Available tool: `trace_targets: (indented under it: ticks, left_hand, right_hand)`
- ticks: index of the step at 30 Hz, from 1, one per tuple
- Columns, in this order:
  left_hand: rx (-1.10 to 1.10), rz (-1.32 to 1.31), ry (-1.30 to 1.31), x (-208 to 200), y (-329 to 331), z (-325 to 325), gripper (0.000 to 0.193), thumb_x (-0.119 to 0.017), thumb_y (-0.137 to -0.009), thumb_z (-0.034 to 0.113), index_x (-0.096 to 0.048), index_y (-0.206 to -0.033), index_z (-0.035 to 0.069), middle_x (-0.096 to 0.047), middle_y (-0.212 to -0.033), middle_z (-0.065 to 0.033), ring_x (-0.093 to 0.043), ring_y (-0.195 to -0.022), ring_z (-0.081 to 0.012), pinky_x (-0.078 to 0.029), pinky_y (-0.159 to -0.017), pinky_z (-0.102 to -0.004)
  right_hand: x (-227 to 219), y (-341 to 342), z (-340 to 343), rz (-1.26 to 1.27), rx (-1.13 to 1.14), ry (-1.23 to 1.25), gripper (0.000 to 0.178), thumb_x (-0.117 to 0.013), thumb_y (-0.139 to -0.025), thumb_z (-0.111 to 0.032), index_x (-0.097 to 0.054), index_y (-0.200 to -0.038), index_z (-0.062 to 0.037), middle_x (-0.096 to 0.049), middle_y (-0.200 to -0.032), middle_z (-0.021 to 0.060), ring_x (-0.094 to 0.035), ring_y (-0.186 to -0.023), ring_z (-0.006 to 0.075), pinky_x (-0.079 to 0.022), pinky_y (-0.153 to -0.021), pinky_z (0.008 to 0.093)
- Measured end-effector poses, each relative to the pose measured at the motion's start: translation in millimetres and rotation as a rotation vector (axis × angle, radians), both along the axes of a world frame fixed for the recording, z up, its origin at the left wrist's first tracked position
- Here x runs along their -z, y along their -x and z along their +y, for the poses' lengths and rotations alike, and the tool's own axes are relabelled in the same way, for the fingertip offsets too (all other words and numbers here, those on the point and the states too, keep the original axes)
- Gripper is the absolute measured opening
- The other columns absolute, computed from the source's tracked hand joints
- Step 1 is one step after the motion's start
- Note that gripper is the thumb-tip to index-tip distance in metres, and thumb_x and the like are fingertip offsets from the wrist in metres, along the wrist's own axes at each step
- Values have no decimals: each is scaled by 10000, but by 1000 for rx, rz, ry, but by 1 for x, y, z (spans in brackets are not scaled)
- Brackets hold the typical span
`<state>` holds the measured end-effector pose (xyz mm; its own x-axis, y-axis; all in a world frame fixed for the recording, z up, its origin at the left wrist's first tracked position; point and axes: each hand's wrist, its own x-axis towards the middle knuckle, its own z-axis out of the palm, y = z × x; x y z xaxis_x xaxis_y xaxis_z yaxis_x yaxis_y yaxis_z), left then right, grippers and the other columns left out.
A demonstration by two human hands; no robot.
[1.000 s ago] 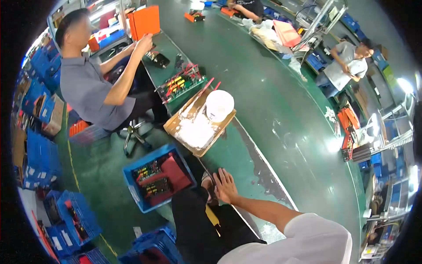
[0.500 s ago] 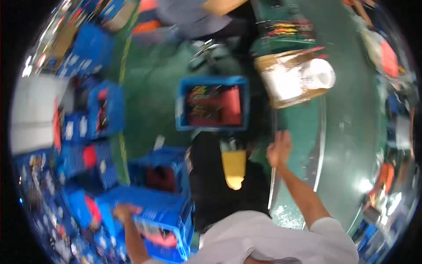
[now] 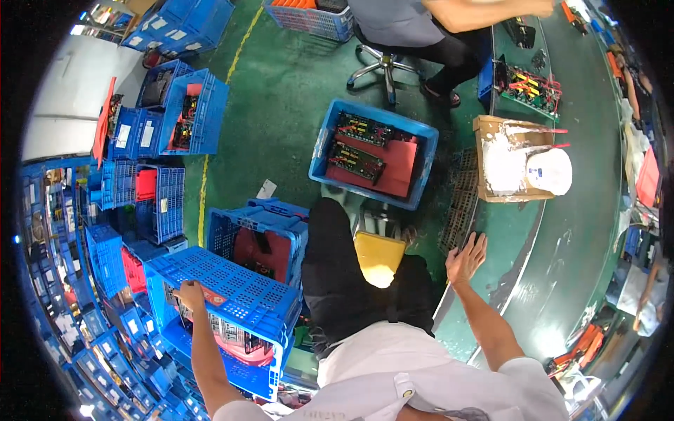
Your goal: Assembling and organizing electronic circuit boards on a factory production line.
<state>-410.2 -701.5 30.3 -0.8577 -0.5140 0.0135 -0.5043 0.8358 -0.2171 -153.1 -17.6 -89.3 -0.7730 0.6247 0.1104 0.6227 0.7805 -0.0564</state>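
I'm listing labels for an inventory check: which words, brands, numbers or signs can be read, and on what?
No text reads clearly here.
White labels on stacked blue crates, upper left: too small.
Marking on the white tub: too small.
Lettering on the wearer's shirt: too faint.
Red patch on the crate at the left hand: no readable text.

Green bench [image 3: 590, 203] | cardboard tray [image 3: 481, 168] | wired circuit board [image 3: 532, 90] | right hand [image 3: 467, 259] at edge | floor [image 3: 274, 105]: chair base [image 3: 386, 63]
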Motion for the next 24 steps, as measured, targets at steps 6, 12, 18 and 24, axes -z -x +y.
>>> trace_targets:
  ticks: [6, 12, 18, 24]
  left_hand:
    - [-93, -2, -62, -7, -3, 0, 255, -632, -775, 272, -696, -902, 61, -500, -1100, -251, -596, -867, -419, -505, -772, -499]
    - [-175, 115, -72, 5, 4, 14, 269, -678, -774, 312, -680, -922, 88, -449, -1162, -226, -595, -901, -421, -496, -791, -512]
    - [-308, 224, -319, -44, 14, 40, 200, -731, -752, 243, -651, -889, 121, -450, -1160, -211, -604, -870, -421, -529, -701, -484]
    - [-343, 204, -434, -40, 18, 30, 198, -683, -800, 158, -646, -994, 144, -469, -1178, -263, -604, -887, -419, -536, -681, -450]
  right_hand:
    - [-5, 14, -2, -49, 50, 68, 667, -589, -773, -140, -355, -1378, 14, -283, -1454, 241, -250, -1352, 402, -231, -1069, 534]
    - [3, 16, -1, -189, 120, 23, 672, -557, -819, -137, -304, -1432, -34, -235, -1489, 224, -225, -1378, 381, -230, -1092, 508]
    - [-18, 77, 13, -423, -346, -123, 539, -590, -854, -253, -433, -1324, -40, -376, -1362, 170, -361, -1252, 340, -347, -1002, 483]
    - [-76, 253, 81, -905, -1108, -142, 369, -638, -848, -260, -563, -1138, -44, -568, -1045, 128, -537, -966, 288, -463, -832, 441]
